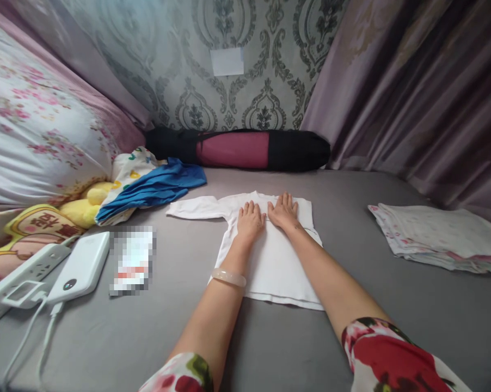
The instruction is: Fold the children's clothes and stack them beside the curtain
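Observation:
A small white long-sleeved shirt [276, 261] lies flat on the grey bed sheet [351, 326], one sleeve stretched out to the left. My left hand [250, 219] rests palm down on its upper part, fingers stretched flat, a pale bangle on the wrist. My right hand [284, 210] lies flat right beside it, also palm down on the shirt near the collar. The two hands almost touch. Neither holds anything.
A folded stack of pale printed cloth [441, 237] sits at the right. Blue and patterned clothes [155, 188] and a yellow plush toy [84, 207] lie at the left. A white power bank [82, 267], power strip [20, 277] and a black-and-maroon bolster bag [237, 149] are nearby.

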Action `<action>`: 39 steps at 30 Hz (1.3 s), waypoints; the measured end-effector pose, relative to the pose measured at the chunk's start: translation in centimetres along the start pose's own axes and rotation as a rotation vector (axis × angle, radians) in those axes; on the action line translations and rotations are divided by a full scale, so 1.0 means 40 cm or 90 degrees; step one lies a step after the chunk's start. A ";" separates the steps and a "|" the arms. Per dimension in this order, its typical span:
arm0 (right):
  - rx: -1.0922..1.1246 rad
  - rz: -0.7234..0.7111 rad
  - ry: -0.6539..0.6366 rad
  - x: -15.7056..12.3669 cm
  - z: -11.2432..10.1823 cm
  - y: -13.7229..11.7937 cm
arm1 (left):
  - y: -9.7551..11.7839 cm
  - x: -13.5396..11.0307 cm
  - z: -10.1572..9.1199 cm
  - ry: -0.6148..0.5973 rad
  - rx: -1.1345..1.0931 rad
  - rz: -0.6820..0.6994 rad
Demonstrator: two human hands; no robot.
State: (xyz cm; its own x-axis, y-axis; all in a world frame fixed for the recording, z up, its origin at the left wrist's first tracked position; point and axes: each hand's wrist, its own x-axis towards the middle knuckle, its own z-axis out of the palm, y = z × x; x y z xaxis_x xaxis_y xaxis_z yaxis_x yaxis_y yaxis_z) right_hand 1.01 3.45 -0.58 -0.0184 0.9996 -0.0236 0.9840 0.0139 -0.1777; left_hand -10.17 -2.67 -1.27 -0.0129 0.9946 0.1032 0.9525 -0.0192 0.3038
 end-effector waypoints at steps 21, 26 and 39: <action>0.011 -0.229 -0.024 -0.012 -0.009 -0.087 | -0.016 0.046 -0.030 0.182 -0.414 -0.184; 0.018 -0.282 -0.055 -0.014 -0.007 -0.123 | -0.027 0.045 -0.053 0.241 -0.522 -0.240; 0.053 -0.259 -0.056 -0.015 0.015 -0.129 | -0.082 0.056 -0.071 0.370 -0.594 -0.346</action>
State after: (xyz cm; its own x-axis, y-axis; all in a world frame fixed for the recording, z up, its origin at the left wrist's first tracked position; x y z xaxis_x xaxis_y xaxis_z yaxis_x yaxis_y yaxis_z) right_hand -4.18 2.76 -0.24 -0.4209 0.9069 -0.0189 0.8760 0.4009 -0.2681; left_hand -14.16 -0.69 0.65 -0.7020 0.7069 0.0868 0.2013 0.0800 0.9763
